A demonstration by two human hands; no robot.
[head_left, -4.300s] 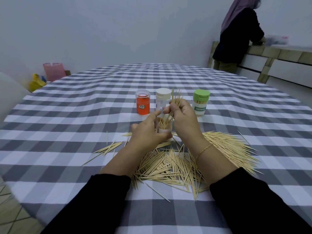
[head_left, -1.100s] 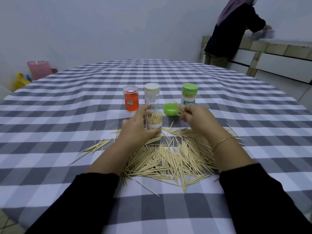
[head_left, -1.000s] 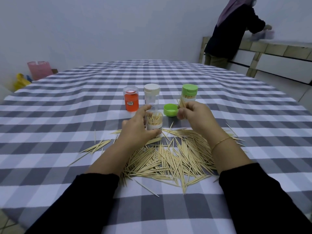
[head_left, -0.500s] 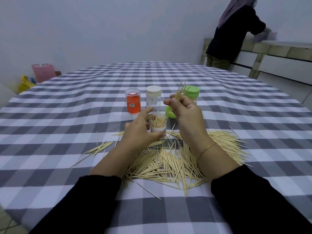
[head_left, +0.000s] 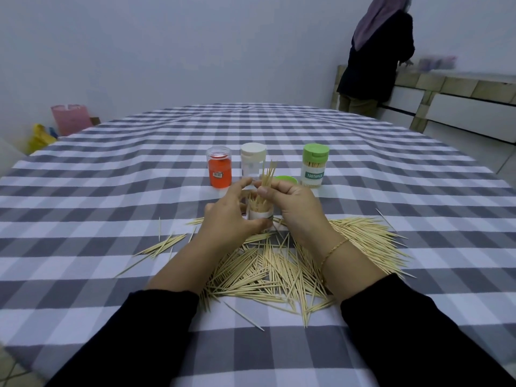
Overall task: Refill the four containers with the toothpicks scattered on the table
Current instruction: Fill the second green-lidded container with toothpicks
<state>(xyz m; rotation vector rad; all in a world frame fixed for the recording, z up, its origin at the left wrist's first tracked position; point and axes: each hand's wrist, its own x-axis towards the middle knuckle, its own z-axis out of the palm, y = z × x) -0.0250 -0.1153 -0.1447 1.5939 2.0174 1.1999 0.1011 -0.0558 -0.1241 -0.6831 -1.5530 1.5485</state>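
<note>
Pinched between the thumb and fingers of the right hand (head_left: 296, 208) is a small bundle of toothpicks (head_left: 268, 174), tips up, held directly over the open container (head_left: 260, 212) that the left hand (head_left: 229, 219) wraps around and steadies on the checked tablecloth (head_left: 111, 191). That container already shows a cluster of sticks standing inside, though how full it is cannot be judged with the fingers in front.

Nearest the person, the large scattered pile (head_left: 279, 269) spreads between and under both forearms and fans out to the right, with a smaller stray group (head_left: 164, 244) to the left. Most of the toothpicks appear to lie loose on the cloth, so the bulk of the work seems to remain.

Just behind the hands, a loose green lid (head_left: 286, 179) lies on the cloth, probably belonging to the container in hand. Farther back stand three capped containers in a row: the orange one (head_left: 219, 170), the white-capped one (head_left: 252, 163), whose clear body looks mostly empty, and the green-capped one (head_left: 314, 170), which visibly holds toothpicks. At least one refill looks done; the orange one's contents cannot be read.
</note>
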